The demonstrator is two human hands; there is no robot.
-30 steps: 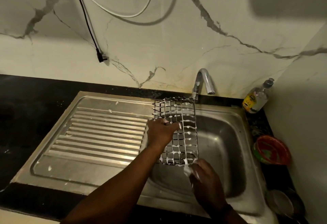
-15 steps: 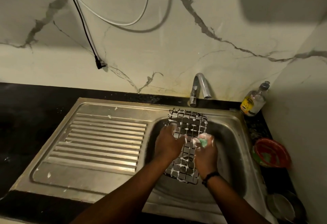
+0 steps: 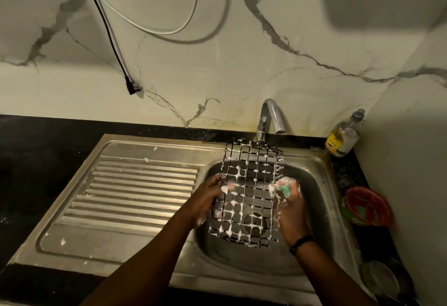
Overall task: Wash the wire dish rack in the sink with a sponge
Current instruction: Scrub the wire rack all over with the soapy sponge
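Over the basin of the steel sink (image 3: 321, 199), a wire dish rack (image 3: 249, 192) is held flat-ish, its far end tipped up toward the chrome tap (image 3: 271, 117) and its near end low above the drain. White suds cling to nearly every crossing of the grid. The left hand (image 3: 208, 199) grips the rack's left edge, fingers curled round the wires with foam on the fingertips. The right hand (image 3: 290, 204) is at the rack's right edge, curled round a green sponge (image 3: 285, 191) that is thick with lather and pressed against the side wires; a dark band sits on that wrist.

To the left of the basin the ribbed drainboard (image 3: 135, 189) carries a few flecks of foam. The sink is set into a black tabletop (image 3: 43, 160) that runs along a marble-patterned wall (image 3: 266, 64). A black cable (image 3: 106, 30) with an angled plug hangs down the wall beside a white cable (image 3: 169, 31) that loops across it.

In the far right corner stands a clear bottle (image 3: 343, 136) with a yellow label, leaning slightly. Nearer, on the right of the sink, sits a red bowl (image 3: 367, 206) with something green inside, and closer still a steel vessel (image 3: 382, 279), only partly seen in the dim light.
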